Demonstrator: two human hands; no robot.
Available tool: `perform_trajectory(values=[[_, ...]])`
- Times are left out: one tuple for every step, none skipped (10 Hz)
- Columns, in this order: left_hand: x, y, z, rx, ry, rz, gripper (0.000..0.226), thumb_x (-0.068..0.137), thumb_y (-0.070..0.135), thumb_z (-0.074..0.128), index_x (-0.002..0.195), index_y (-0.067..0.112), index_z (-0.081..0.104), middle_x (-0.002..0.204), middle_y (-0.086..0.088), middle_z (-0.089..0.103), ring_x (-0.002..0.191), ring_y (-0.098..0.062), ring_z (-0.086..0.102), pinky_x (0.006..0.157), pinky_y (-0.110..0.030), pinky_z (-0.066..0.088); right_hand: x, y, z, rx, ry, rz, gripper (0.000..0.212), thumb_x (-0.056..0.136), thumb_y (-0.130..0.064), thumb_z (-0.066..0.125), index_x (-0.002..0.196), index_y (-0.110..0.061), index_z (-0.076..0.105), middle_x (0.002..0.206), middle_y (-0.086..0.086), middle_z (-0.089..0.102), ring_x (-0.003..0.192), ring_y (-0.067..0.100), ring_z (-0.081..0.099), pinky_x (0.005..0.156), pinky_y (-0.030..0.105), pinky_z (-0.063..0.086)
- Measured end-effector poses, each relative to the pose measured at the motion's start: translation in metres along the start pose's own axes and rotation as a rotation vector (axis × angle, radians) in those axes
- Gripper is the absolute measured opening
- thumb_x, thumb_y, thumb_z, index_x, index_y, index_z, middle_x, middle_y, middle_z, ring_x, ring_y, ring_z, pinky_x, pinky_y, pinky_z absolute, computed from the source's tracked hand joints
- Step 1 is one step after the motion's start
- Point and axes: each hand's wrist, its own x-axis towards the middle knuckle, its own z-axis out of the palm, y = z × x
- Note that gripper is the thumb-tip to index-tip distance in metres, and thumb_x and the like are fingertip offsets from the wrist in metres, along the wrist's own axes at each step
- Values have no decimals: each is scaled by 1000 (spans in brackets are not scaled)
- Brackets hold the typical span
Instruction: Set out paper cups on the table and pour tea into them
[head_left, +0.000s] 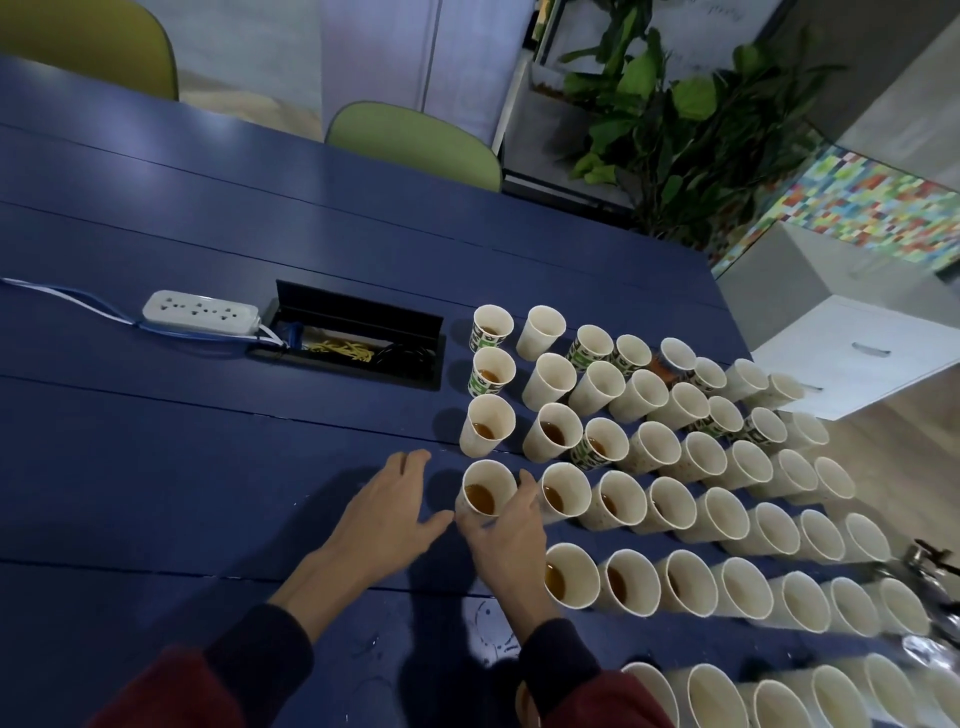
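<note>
Several rows of paper cups (665, 452) stand on the right half of the blue table (208, 457). Cups toward the left hold brown tea, those toward the right look empty. My right hand (506, 540) grips the leftmost cup (485, 491) of its row, which holds tea, with fingers curled round its wall. My left hand (389, 509) lies flat just left of that cup, fingers spread, holding nothing. A metal teapot (930, 566) shows partly at the right edge.
A white power strip (200, 312) and an open cable box (353, 338) sit in the table's middle. Two green chairs (415, 140) stand at the far side. A plant (675, 130) and a white cabinet (852, 353) stand beyond the table's right end.
</note>
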Motion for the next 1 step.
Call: perform_trajectory(values=[[0,6,-2,33,8,29,61,94,47,62,143,20,39,139,1,44,120,-15,51,94,-26,43,-3,-6,-16,-80,-43,-35,93,85,-46,74,153,-14,22,153,10,39,129,29,53,101,41,45]])
